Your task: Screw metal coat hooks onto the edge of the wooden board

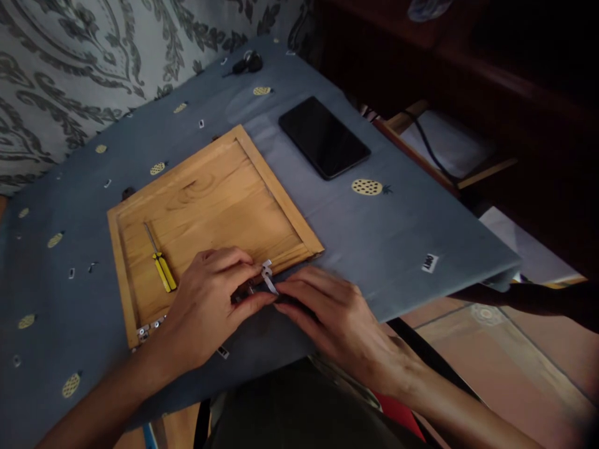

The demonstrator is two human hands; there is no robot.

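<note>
A framed wooden panel, like a small cabinet door, lies flat on the cloth-covered table. At its near right edge, a metal hinge shows between my hands. My left hand rests over the panel's near edge, thumb and fingers closed around the hinge's left side. From the right, my right hand pinches the hinge's other end with thumb and forefinger. Part of the hinge is hidden by my fingers. Another metal hinge sits at the panel's near left corner. A yellow-handled screwdriver lies on the panel, left of my left hand.
A black phone lies beyond the panel on the right. Dark keys are at the table's far end, by a patterned wall. The blue tablecloth has a pineapple print. An open drawer stands past the table's right edge.
</note>
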